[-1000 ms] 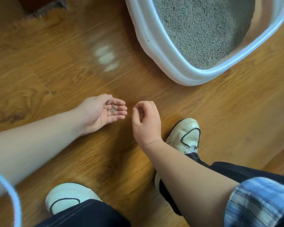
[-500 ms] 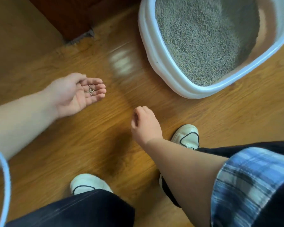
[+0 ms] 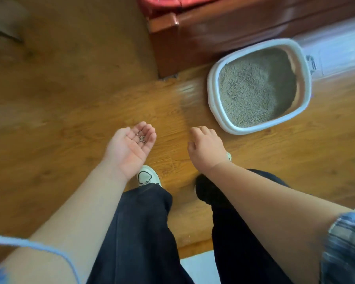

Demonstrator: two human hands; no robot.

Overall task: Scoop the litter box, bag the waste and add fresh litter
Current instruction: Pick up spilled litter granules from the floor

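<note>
A white litter box (image 3: 211,93) filled with grey litter (image 3: 256,87) stands on the wooden floor at the upper right. My left hand (image 3: 131,148) is held palm up and slightly cupped, carrying a few stray litter grains (image 3: 141,138) on its fingers. My right hand (image 3: 206,146) hangs beside it, palm down with loosely curled fingers, and holds nothing. Both hands are above the floor, left of and nearer than the box.
A dark red wooden furniture piece (image 3: 213,33) with red fabric on top stands behind the box. My legs in dark trousers and a white shoe (image 3: 147,177) are below the hands. A pale floor strip (image 3: 195,267) lies at the bottom edge.
The view has risen and pulled back, so the box now looks smaller and farther. My left hand stays cupped with the grains; my right hand stays loosely curled.
</note>
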